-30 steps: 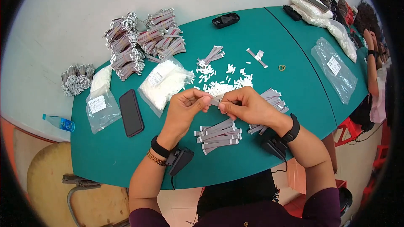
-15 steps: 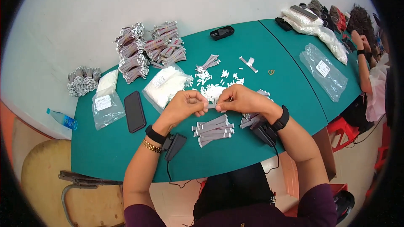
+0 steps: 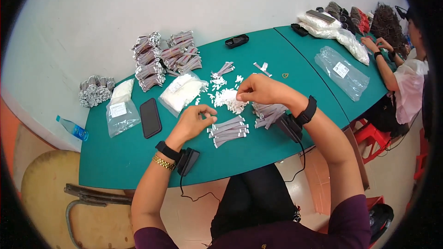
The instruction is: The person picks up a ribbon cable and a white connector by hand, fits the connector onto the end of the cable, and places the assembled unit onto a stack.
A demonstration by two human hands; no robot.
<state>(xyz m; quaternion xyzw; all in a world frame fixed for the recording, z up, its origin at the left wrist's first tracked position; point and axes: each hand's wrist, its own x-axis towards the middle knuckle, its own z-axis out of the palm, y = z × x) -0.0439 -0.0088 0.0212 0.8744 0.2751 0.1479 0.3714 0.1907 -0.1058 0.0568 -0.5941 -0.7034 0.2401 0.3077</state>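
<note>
Head: L hand [image 3: 190, 122] nr strips [image 3: 228, 132], R hand [image 3: 264, 89] nr wht pcs [image 3: 226, 98].

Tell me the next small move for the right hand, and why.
Probably, the right hand should pinch one small piece from the white pile: its thumb and fingertips are at that pile's edge in the picture, while the left hand is near the grey strips with white ends. Whether either hand already holds something is too small to tell.

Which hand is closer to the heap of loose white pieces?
Right. The right hand is at the right edge of the heap; the left hand is lower left of it.
</note>
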